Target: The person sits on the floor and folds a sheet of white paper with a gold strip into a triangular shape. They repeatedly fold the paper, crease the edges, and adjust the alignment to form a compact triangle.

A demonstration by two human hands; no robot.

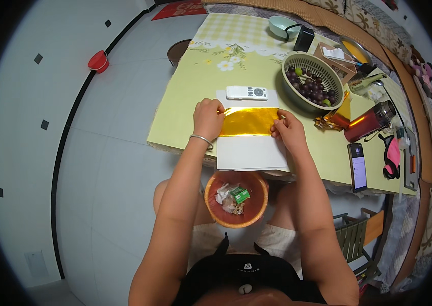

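Two hands are laid on a gold foil [248,121] spread over white paper [250,150] on the table [185,102]. Its left edge is pinched by the left hand [208,118], its right edge by the right hand [288,130]. A remote [246,93] is seen just behind.

foil sheet [248,121]: shiny gold
paper sheet [250,151]: plain white
tabletop [185,102]: pale yellow cloth, daisy print, checked far edge
bin [236,198]: orange
colander [311,80]: grey-green, dark purple grapes
flask [369,121]: metallic red
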